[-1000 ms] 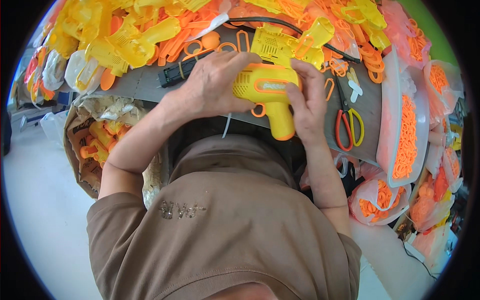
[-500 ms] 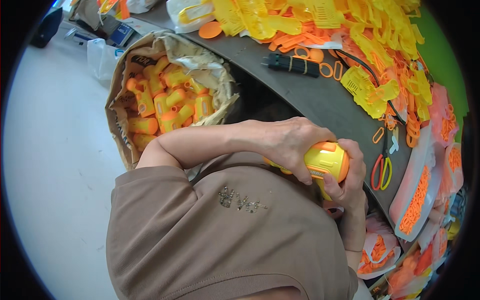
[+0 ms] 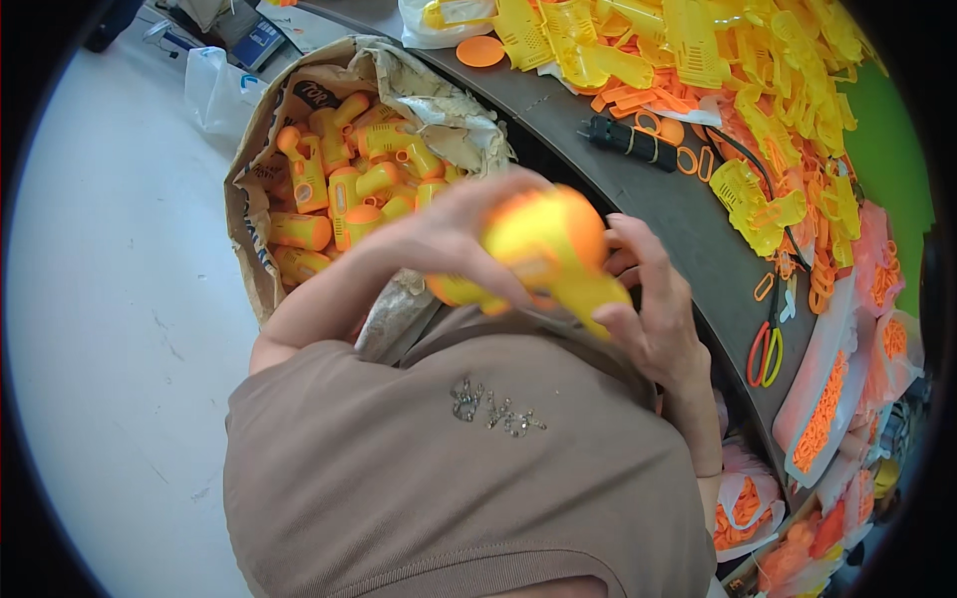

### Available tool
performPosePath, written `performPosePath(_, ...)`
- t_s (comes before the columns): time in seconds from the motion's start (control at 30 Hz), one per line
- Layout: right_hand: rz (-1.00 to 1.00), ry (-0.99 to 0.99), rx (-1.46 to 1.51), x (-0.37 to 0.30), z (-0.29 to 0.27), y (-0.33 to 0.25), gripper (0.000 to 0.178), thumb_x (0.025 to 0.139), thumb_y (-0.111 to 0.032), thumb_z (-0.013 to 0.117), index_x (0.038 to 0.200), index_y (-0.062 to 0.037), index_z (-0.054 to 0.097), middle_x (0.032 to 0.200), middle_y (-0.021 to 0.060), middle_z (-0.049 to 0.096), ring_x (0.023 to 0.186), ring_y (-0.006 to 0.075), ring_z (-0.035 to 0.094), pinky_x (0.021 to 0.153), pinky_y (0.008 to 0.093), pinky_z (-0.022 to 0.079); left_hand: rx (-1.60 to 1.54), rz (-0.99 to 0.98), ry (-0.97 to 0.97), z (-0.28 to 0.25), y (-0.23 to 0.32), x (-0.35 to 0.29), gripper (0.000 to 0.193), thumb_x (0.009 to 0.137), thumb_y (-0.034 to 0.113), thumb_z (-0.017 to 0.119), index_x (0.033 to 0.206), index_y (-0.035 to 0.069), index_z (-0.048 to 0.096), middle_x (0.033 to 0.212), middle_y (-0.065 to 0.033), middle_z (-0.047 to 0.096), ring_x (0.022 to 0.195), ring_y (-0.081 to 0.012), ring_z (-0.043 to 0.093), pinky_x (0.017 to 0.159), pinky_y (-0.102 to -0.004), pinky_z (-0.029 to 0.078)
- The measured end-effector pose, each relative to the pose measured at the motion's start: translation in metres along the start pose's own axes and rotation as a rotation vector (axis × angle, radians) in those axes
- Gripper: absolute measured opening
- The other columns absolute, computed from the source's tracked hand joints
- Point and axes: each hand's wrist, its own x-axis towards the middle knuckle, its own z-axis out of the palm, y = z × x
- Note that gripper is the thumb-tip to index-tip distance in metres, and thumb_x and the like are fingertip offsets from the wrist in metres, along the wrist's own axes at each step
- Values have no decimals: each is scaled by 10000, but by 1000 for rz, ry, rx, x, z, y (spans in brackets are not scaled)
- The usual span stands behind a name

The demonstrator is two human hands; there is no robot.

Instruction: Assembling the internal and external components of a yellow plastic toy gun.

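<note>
Blurred by motion, a yellow plastic gadget with a round barrel, an orange domed end and a stub handle (image 3: 558, 244) is held in front of my chest. My left hand (image 3: 444, 234) is closed round its barrel from the left. On the right, my right hand (image 3: 653, 314) has its fingers apart beside the handle; whether the thumb still touches it I cannot tell. Below and left of the toy-like gadget, a further yellow piece shows under my left hand, its link to the gadget unclear. A paper sack (image 3: 249, 199) full of similar gadgets (image 3: 344, 194) stands behind my left forearm.
A dark grey table (image 3: 658, 219) curves along the right. On it lie heaped yellow shells (image 3: 688, 50), a rubber-banded black bundle (image 3: 630, 142), orange rings and red-and-yellow-handled scissors (image 3: 766, 354). A long tub (image 3: 822, 419) of small orange parts stands at the right edge.
The gadget has moved left and up toward the sack with my left hand, turning so its orange end faces up. My right hand has loosened its fingers from it. The view has shifted slightly.
</note>
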Motion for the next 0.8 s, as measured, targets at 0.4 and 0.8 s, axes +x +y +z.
performPosePath(0.4,471,146,28,-32,-18,37,331,855,-81,615,1162,1,523,941,79,574,730,125,543,666,238,449,-637,-622,1034,-167,-217,-69,599,741,219,738,1182,-85,471,1059,-162,585,813,-247,640,677,-365,543)
performPosePath(0.8,258,40,-48,31,-31,75,350,739,-47,703,1044,-11,536,844,116,559,645,232,575,570,324,461,215,-583,1346,-204,-347,57,577,819,359,641,1221,-29,498,1259,-168,535,1090,-281,559,902,-374,429)
